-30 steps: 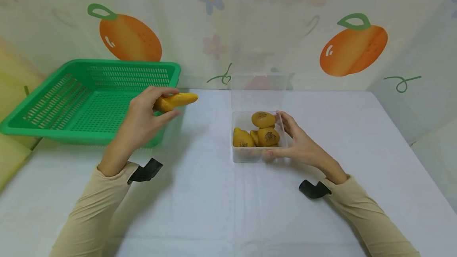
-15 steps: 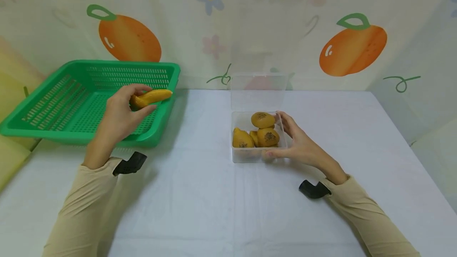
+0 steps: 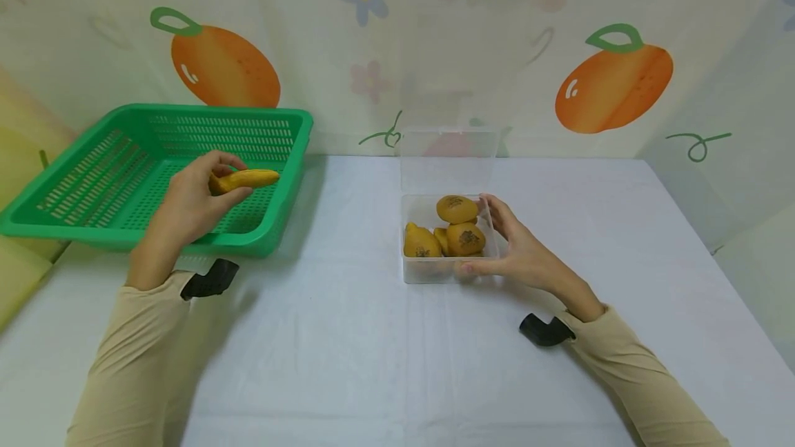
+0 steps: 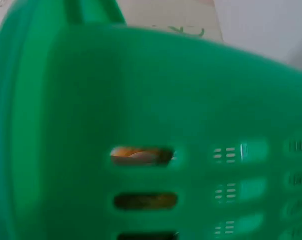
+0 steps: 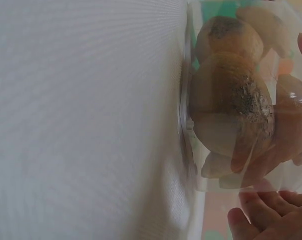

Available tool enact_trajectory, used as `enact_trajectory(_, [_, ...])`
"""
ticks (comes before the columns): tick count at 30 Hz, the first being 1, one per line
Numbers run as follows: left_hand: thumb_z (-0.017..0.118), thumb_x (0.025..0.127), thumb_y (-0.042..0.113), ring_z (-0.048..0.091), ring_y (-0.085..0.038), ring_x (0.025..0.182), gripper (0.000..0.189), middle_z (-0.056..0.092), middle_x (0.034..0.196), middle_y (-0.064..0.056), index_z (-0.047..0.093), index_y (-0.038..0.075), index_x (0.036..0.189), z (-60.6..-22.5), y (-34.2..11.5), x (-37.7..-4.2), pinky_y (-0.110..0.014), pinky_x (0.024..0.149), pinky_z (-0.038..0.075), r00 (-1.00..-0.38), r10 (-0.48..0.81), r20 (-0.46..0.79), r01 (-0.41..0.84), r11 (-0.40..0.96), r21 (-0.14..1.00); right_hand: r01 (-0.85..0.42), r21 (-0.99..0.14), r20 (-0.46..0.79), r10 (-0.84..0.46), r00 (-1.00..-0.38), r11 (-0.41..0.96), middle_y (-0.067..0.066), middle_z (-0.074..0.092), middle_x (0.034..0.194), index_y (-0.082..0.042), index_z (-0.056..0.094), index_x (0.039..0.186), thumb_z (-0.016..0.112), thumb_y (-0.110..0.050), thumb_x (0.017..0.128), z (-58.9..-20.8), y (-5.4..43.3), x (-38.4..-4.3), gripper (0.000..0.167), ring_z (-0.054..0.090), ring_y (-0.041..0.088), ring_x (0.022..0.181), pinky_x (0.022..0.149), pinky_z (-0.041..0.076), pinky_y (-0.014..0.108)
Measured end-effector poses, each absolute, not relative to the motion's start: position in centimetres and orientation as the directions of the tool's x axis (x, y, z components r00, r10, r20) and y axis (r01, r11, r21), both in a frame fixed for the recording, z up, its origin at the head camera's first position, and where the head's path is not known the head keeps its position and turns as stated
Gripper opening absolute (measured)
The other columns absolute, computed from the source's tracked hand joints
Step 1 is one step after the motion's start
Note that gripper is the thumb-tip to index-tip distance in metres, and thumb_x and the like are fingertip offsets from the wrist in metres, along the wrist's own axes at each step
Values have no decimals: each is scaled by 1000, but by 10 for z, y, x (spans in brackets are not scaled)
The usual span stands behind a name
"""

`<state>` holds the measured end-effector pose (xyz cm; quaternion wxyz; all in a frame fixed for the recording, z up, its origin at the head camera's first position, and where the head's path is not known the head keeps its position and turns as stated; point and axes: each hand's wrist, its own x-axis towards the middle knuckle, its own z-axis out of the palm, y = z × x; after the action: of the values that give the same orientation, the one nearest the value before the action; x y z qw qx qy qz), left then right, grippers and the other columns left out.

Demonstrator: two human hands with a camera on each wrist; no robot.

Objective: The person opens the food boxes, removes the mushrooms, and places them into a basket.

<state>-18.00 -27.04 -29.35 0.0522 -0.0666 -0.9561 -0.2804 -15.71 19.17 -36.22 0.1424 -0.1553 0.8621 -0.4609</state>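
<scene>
In the head view my left hand [image 3: 189, 199] holds a yellow banana [image 3: 257, 178] between fingers and thumb, low over the right part of the green slotted basket [image 3: 217, 112]. The basket's wall [image 4: 156, 90] fills most of the left wrist view and hides that hand, apart from bits of colour in the slots. My right hand [image 3: 528, 254] grips the right side of a clear plastic box [image 3: 428, 272], thumb at the front and fingers behind. Several yellow-brown fruits [image 3: 466, 239] lie piled inside it, some with dark patches. Through the box wall, a fruit [image 5: 231, 105] appears close in the right wrist view.
The box's clear lid [image 3: 448, 161] stands upright at its back. A white cloth [image 3: 348, 336] covers the table. Behind it hangs a curtain [image 3: 422, 40] printed with oranges and flowers. Black wrist mounts [image 3: 210, 279] stick out from both sleeves.
My left hand has carried the banana leftward from beside the basket's right rim to over its inside, and slightly lower. The right hand and the box have stayed in place.
</scene>
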Motion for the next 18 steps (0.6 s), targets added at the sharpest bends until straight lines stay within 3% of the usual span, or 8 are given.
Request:
enact_trajectory(9, [68, 94, 18, 54, -38, 98, 33, 58, 122, -31, 55, 2, 121, -294, -277, -182, -35, 72, 43, -981, 188, 43, 185, 851, 491, -135, -837, -105, -398, -912, 530, 9, 4, 168, -16, 0, 160, 84, -36, 79, -362, 192, -156, 118, 12, 42, 153, 120, 13, 64])
enact_trajectory(18, [64, 96, 19, 53, -31, 92, 22, 61, 113, -21, 63, 5, 114, -296, -279, -184, -32, 68, 43, -980, 196, -35, 157, 872, 464, -140, -840, -99, -403, -910, 524, 9, 2, 168, -15, 0, 160, 83, -35, 80, -362, 192, -156, 118, 11, 43, 153, 120, 13, 64])
